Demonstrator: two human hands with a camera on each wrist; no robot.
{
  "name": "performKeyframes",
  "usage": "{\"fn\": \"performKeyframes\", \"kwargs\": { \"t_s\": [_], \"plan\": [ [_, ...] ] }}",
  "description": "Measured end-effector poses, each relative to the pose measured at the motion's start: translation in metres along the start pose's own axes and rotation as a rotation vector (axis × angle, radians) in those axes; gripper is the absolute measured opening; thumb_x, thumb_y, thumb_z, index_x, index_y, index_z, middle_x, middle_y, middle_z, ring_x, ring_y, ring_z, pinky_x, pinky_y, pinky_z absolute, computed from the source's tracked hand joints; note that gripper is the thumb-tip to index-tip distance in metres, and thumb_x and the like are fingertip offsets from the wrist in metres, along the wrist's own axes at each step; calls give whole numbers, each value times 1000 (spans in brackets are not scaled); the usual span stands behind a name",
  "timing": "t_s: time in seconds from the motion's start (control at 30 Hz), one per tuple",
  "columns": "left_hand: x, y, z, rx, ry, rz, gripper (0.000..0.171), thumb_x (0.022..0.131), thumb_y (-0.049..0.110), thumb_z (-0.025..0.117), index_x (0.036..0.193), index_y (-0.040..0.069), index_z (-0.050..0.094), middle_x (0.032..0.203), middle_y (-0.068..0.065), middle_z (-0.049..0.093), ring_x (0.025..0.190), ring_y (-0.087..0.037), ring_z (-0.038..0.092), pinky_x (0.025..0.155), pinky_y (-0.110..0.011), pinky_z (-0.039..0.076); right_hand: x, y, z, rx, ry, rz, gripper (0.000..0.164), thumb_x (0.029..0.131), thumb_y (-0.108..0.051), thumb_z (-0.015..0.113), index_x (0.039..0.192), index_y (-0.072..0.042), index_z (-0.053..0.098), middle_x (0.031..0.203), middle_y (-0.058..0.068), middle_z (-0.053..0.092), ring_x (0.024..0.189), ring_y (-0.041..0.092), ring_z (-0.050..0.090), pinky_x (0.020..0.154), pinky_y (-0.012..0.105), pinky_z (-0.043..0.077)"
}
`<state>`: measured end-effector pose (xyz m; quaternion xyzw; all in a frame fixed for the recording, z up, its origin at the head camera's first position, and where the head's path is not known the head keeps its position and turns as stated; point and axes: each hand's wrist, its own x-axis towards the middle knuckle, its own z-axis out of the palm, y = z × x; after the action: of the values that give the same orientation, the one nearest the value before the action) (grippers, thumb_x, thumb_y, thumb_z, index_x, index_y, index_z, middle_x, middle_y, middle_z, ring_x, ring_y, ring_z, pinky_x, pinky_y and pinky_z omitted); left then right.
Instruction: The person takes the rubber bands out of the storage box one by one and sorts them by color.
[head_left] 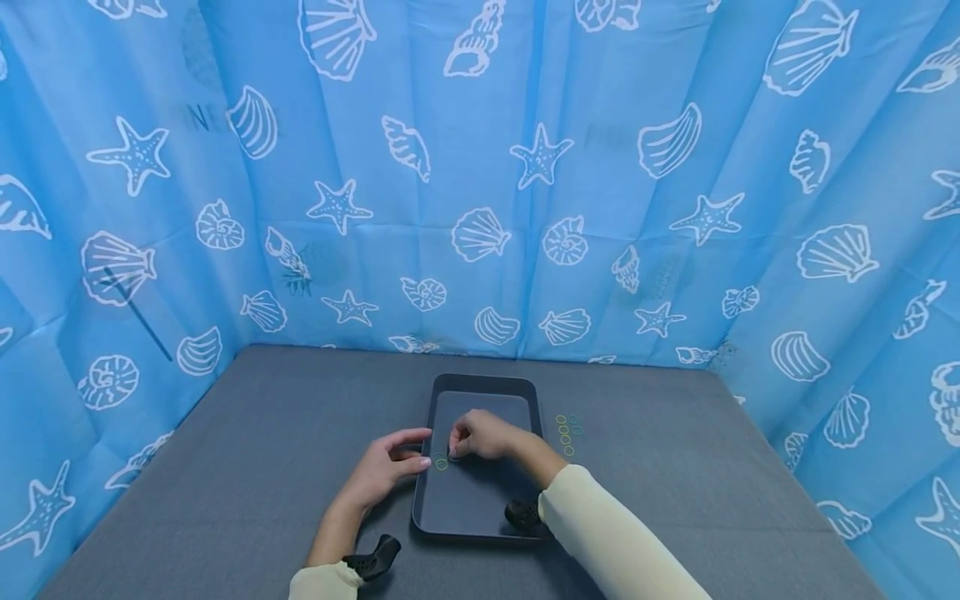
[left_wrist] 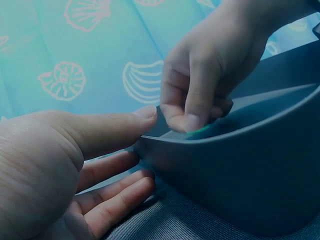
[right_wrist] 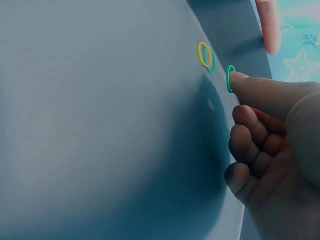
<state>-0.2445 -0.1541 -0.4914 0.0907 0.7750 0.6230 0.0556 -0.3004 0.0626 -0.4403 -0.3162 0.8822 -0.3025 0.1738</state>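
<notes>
My right hand point(head_left: 483, 435) is over the left half of a dark grey tray point(head_left: 480, 512), pinching a small green ring point(right_wrist: 228, 80) between thumb and index finger. Its other fingers are curled in the right wrist view. Close beside the pinched ring, a yellow ring point(right_wrist: 199, 54) overlaps another green ring point(right_wrist: 213, 64) on the tray floor. At the tray's left side is my left hand point(head_left: 382, 471), the thumb point(left_wrist: 117, 129) laid straight at the rim. Its other fingers extend loosely along the outside wall in the left wrist view.
Several yellow rings point(head_left: 565, 430) and a few green rings point(head_left: 577, 431) lie on the grey table point(head_left: 300, 417) just right of the tray. A blue curtain point(head_left: 450, 192) with white shells and starfish hangs behind the table and along both sides.
</notes>
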Motion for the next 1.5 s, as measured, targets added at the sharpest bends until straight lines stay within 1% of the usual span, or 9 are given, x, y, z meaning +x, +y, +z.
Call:
{"fn": "performKeyframes", "kwargs": {
  "t_s": [0.3,0.47,0.6,0.73,0.9,1.17,1.33,1.43,1.5],
  "plan": [
    [-1,1,1,0,-8,-8,44,89,16,72,132,11,61,133,-13,55,104,-24,60,88,-44,50,-8,4,-18,17,79,-21,12,93,-6,65,81,-7,66,75,-5,60,66,10,51,62,27,43],
    [-1,3,1,-4,-6,-16,45,89,16,73,132,10,60,133,-14,55,103,-24,60,88,-44,50,-15,6,-32,7,125,-9,11,94,-8,64,83,-9,66,78,-5,61,70,12,53,66,29,45],
    [-1,4,1,-10,-2,-23,45,88,16,73,131,10,61,132,-14,55,103,-23,61,87,-43,50,-21,10,-43,19,151,-5,10,94,-8,64,84,-8,66,79,-4,61,70,13,52,67,30,45],
    [-1,3,1,-13,-7,-29,46,88,16,73,131,9,61,132,-15,54,102,-23,60,86,-42,50,-30,15,-53,45,181,18,9,94,-8,63,85,-6,66,80,-2,61,69,13,50,66,30,44],
    [-2,3,2,1,-4,-25,45,88,18,74,131,11,61,132,-14,55,102,-23,60,87,-43,50,-43,23,-61,85,243,54,8,94,-7,64,87,-4,66,80,1,60,70,15,49,64,31,43],
    [-2,2,3,29,20,-16,43,88,19,74,129,14,63,131,-12,56,102,-22,60,89,-45,49,-60,45,-66,129,370,81,7,94,-5,63,88,-3,65,80,2,61,74,27,54,66,32,44],
    [-1,2,4,28,28,-25,42,88,18,74,128,15,63,131,-11,56,101,-22,60,89,-46,49,-72,59,-66,131,444,103,8,94,-4,62,87,-1,64,79,4,60,70,19,52,66,34,44],
    [-1,2,4,27,29,-25,42,88,18,74,128,14,63,132,-12,56,102,-22,60,89,-46,49,-80,68,-64,125,468,111,8,94,-3,61,87,1,64,80,10,61,70,17,51,66,34,44],
    [-1,1,4,27,25,-22,43,87,18,74,129,14,63,132,-12,55,102,-22,60,89,-46,49,-85,75,-62,126,484,123,8,94,-3,61,87,1,64,80,10,61,70,16,51,65,33,44]
  ]
}}
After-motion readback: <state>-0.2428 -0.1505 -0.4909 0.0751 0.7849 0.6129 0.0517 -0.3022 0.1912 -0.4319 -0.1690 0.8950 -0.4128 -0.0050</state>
